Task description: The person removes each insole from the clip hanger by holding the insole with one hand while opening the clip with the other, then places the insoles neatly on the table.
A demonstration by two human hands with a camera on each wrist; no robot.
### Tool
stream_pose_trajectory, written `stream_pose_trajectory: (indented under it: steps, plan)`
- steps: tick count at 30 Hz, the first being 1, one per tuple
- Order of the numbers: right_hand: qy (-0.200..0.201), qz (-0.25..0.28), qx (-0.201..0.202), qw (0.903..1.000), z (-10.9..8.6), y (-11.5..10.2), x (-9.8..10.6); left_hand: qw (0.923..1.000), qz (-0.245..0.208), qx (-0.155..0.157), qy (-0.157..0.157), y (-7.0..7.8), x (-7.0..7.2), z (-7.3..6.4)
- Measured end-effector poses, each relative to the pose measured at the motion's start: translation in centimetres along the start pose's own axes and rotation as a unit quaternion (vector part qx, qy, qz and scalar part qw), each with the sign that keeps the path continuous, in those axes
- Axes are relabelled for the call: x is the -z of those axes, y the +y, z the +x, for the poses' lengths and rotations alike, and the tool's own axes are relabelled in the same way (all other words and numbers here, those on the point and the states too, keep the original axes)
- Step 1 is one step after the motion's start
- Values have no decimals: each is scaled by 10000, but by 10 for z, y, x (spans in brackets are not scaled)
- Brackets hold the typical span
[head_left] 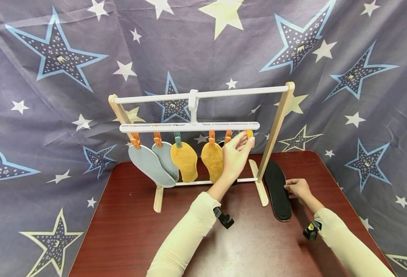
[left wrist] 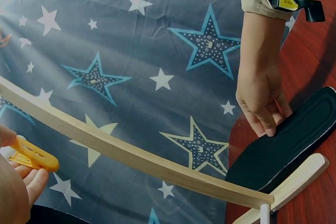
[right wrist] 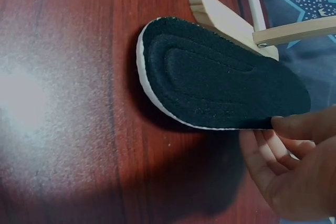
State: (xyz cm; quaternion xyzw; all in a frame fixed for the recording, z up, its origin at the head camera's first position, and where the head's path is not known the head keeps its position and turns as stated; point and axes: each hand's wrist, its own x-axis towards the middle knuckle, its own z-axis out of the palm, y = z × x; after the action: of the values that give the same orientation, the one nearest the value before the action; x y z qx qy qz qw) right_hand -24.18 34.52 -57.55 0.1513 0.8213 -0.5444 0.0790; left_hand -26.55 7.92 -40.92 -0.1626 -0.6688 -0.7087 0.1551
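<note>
At the right end of the white clip hanger [head_left: 220, 126], my left hand [head_left: 236, 154] pinches a yellow clip [left wrist: 37, 155] between thumb and fingers. Below and to the right, my right hand [head_left: 299, 188] pinches the long edge of a black insole [right wrist: 220, 82] with a pale rim, just beside the rack's right foot. Two grey insoles [head_left: 147, 163] and two tan-yellow insoles [head_left: 184, 161] hang from orange and green clips. Behind my left hand hangs another dark insole by an orange clip [head_left: 228, 135], mostly hidden.
The hanger hooks over the top bar [head_left: 241, 92] of a rack with wooden uprights [head_left: 276, 130]. Its feet [head_left: 158, 200] stand on a red-brown table [head_left: 127, 231]. A star-patterned cloth [head_left: 203, 46] covers the space behind and on both sides.
</note>
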Motion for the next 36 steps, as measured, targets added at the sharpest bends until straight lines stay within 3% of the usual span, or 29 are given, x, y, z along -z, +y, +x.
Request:
stream_pose_trajectory:
  steps: [14, 32, 36]
  plan:
    - [-59, -404, -144, 9991, -1, 6, 0, 10000, -33, 13, -42, 0, 0, 0]
    - [265, -1160, 327, 9924, 2, 12, -7, 9998, -29, 171, 51, -4, -1, 1]
    - [361, -1297, 353, 9903, 0, 10, -9, 9998, -74, 179, 50, 1, -1, -1]
